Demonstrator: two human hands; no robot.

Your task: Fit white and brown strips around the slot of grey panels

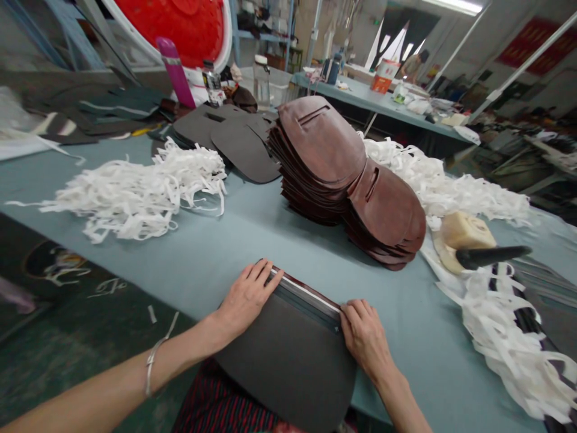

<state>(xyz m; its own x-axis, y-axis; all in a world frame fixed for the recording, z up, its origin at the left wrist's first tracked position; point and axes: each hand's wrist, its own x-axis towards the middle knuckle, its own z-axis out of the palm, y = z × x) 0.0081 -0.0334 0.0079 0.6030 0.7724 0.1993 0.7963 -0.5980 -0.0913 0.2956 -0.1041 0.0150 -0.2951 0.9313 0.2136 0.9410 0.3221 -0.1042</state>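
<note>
A dark grey leather-like panel [293, 361] with a rounded lower end lies over the table's near edge and hangs toward my lap. Along its upper edge runs a dark zipper strip [311, 304] with a narrow white line [309, 291] and a thin brown edge beyond it. My left hand [247, 294] rests on the strip's left end, fingers stretched out and lying over it; its thumb is hidden. At the right end, my right hand [366, 334] has its fingers curled and pinched on the panel's corner. Just beyond stands a stack of brown leather panels [324, 141] with slots.
White strips lie in piles at left [135, 192], back right [469, 186] and right [518, 349]. A yellowish block [466, 230] sits beside a black-handled tool [491, 256]. Grey panels [246, 147], a magenta flask [175, 72] and a clear bottle [261, 81] are behind. Another person [413, 65] works far back.
</note>
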